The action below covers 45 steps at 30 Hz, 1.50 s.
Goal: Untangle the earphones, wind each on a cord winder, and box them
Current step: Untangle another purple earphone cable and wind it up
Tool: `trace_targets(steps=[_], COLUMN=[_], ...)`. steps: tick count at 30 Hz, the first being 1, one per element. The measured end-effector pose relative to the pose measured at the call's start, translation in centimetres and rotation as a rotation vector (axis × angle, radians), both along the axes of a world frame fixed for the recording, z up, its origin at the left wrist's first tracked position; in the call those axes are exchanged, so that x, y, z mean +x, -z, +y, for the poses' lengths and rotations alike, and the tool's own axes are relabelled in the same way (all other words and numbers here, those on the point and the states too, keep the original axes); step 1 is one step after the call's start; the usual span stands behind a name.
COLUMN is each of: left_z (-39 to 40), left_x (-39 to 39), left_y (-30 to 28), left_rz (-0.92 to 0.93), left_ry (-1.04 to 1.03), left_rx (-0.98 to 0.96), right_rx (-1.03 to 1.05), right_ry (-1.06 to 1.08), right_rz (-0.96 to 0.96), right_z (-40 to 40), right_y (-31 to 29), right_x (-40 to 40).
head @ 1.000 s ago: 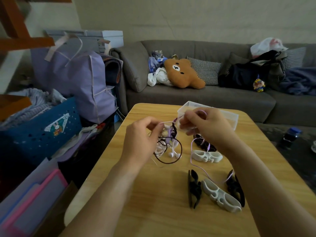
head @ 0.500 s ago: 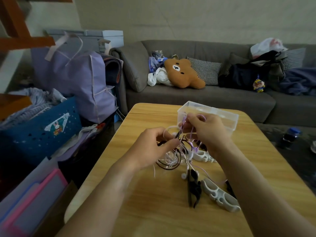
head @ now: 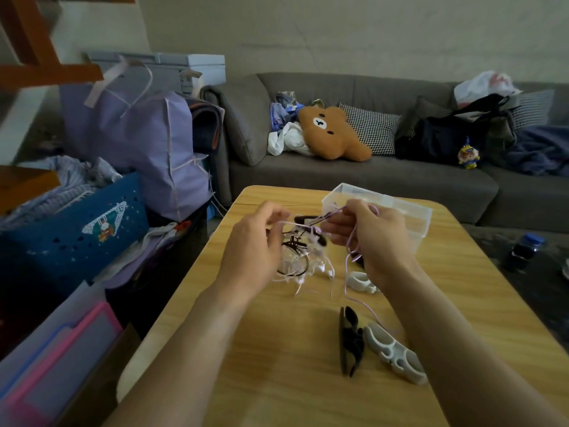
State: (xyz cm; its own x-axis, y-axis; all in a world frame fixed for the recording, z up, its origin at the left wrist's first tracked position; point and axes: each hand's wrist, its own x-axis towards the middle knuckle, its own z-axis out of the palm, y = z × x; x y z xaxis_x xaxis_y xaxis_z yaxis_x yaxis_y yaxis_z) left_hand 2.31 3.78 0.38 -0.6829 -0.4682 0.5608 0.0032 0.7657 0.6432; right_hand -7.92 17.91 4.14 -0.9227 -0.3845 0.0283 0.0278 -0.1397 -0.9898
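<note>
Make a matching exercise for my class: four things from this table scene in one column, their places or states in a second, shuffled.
Things:
1. clear plastic box
2. earphone tangle
3. black cord winder
4. pink cord

Places or states:
A. held up between both hands
B. trails from the right hand to the table
C. far side of the table, open
D. lies beside a white winder

Pairs: 1-C, 2-A, 3-D, 4-B

left hand (head: 252, 241) raised, fingers curled; right hand (head: 374, 234) pinching

Right forearm hides part of white winder (head: 360, 280).
</note>
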Motion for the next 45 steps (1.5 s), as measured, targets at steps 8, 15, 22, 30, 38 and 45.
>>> trace_targets(steps=[8, 15, 22, 30, 38, 45], left_z=[0.9, 1.8, 1.4, 1.3, 0.6, 0.5], left_x=[0.4, -0.1, -0.2, -0.1, -0.2, 0.0], left_y=[-0.5, 0.0, -0.3, -0.8, -0.6, -0.9], left_rz=[-0.05, -0.033, -0.005, 0.071, 0.044, 0.055], left_ry=[0.29, 0.172, 0.129, 0.078, 0.019, -0.044], left_rx=[0.356, 0.266, 0.117, 0.169, 0.339, 0.399], right_rx=[-0.033, -0.006, 0.242, 0.037, -0.125, 0.057], right_ry=[-0.148, -0.229, -0.272, -0.061, -0.258, -0.298], right_rz=[-0.032, -0.013, 0.376, 0.204, -0.086, -0.111], right_z=[0.1, 0.8, 1.3, 0.8, -0.2, 0.1], right_y=[-0.3, -0.8, -1.7, -1.3, -1.0, -0.1], right_x=[0.4, 0.4, 0.2, 0.6, 1.3, 0.8])
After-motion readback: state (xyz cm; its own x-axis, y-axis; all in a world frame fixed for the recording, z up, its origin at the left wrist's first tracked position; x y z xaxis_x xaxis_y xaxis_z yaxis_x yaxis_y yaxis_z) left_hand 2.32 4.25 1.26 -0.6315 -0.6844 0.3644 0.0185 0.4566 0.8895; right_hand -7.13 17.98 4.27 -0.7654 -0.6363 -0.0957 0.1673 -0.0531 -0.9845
